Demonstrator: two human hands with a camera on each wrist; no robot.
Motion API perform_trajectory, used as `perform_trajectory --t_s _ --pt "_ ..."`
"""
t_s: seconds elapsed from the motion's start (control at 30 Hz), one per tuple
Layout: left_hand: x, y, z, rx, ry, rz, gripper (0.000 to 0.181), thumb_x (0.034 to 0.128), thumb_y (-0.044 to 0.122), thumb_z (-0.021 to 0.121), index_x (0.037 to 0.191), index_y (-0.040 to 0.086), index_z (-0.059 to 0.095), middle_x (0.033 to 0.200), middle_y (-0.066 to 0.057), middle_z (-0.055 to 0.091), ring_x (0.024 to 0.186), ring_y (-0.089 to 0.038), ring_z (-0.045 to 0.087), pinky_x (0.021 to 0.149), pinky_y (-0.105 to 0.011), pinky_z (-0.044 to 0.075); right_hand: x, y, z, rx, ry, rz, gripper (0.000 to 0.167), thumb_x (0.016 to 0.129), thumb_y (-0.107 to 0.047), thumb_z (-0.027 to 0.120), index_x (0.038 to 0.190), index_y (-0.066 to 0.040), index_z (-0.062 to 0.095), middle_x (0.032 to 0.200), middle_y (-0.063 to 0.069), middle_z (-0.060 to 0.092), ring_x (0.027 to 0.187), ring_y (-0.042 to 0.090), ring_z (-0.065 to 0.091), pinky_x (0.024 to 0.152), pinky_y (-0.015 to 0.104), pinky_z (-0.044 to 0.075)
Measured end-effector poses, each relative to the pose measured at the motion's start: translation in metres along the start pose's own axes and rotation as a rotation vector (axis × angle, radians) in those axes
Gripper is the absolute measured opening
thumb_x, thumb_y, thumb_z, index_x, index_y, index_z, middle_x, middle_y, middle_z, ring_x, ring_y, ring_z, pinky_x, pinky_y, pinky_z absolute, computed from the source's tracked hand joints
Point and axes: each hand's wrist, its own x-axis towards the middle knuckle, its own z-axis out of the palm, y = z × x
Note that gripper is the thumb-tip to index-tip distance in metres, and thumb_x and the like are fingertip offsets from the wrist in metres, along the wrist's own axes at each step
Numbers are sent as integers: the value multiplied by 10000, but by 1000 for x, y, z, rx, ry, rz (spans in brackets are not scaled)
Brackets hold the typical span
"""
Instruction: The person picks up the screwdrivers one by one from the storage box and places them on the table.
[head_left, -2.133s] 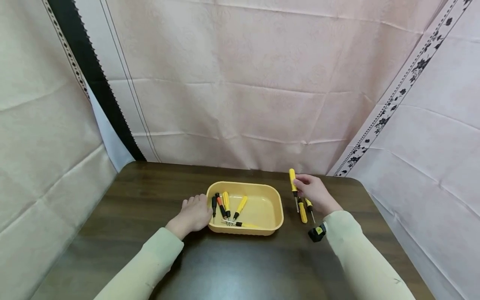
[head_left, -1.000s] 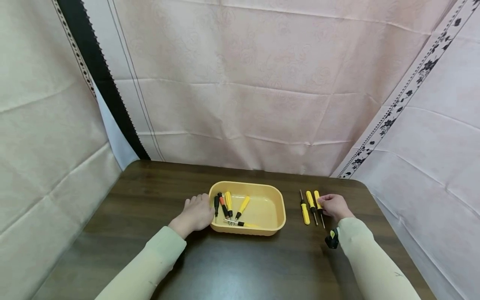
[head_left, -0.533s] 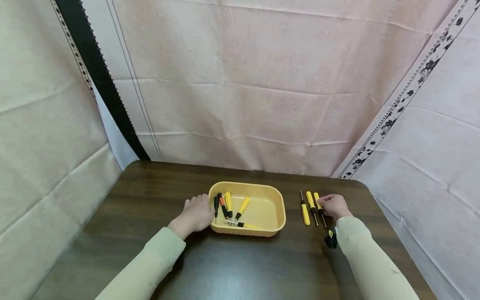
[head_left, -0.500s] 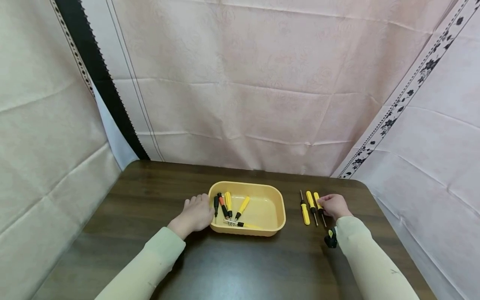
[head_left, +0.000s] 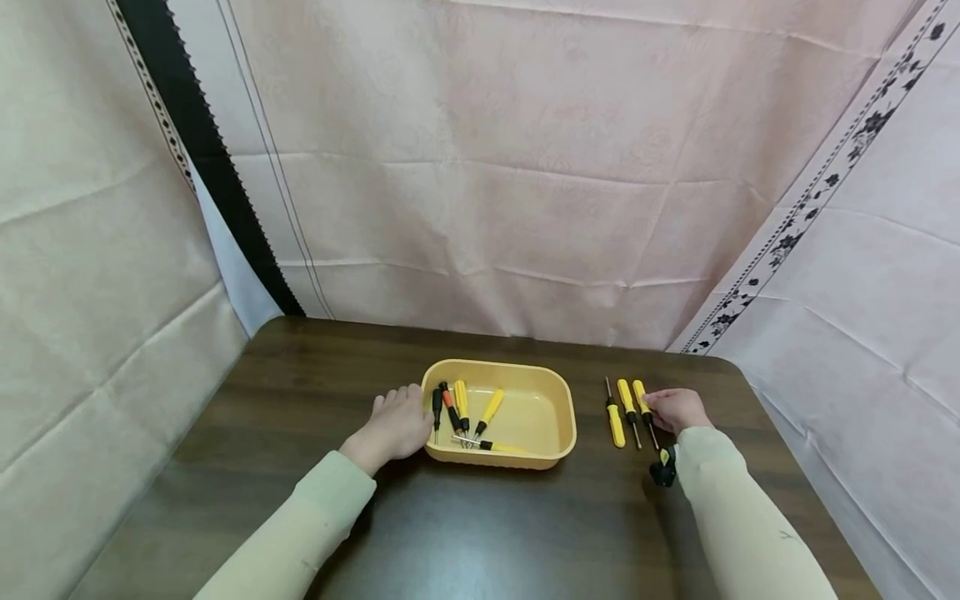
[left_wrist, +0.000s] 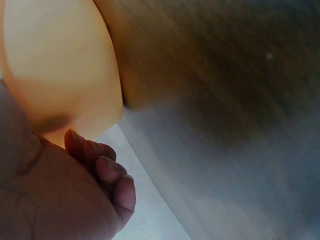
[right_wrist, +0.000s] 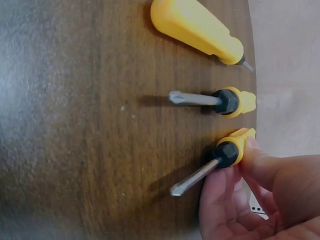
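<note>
Tray (head_left: 534,410), a yellow one, sits mid-table in the head view, and there's the left hand (head_left: 393,423) on its left end! Inside, bunched leftward: a black screwdriver (head_left: 437,407), a red-and-black screwdriver (head_left: 450,405), two yellow-handled ones and one more across the near side. Over to the right, lined up on the wooden table (head_left: 465,533): the left screwdriver (head_left: 616,426), tip far; the middle screwdriver (head_left: 626,397), tip near; and the right screwdriver (head_left: 641,395), tip near, with the right hand (head_left: 677,409) on it! Left wrist view: fingers curled beside the tray; whether they clamp the rim, I cannot tell. Right wrist view: thumb and fingers pinch the right screwdriver's yellow handle, its neighbour just beside, untouched.
</note>
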Motion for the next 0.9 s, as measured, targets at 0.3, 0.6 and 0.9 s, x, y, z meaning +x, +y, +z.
perform_trajectory --t_s 0.3,0.6,0.9 --pt "1 0 -1 11 1 0 396 977 332 456 1188 -3 481 970 -89 486 880 -259 431 776 -422 307 4 5 0 23 6 24 311 917 -195 673 1130 32 663 1020 94 614 794 187 585 683 300 535" --pt "0 0 -3 14 1 -1 417 978 335 459 1213 -9 476 1004 -100 498 901 -263 437 793 -433 311 2 5 1 10 6 15 341 917 -211 674 1148 39 652 1003 97 620 789 189 582 680 299 535" --pt "0 0 -3 11 6 6 419 976 328 452 1214 -16 481 1017 -102 507 909 -261 443 794 -432 313 -3 -1 -1 11 -11 -27 338 947 -163 626 1183 79 613 948 90 626 774 172 603 698 321 547"
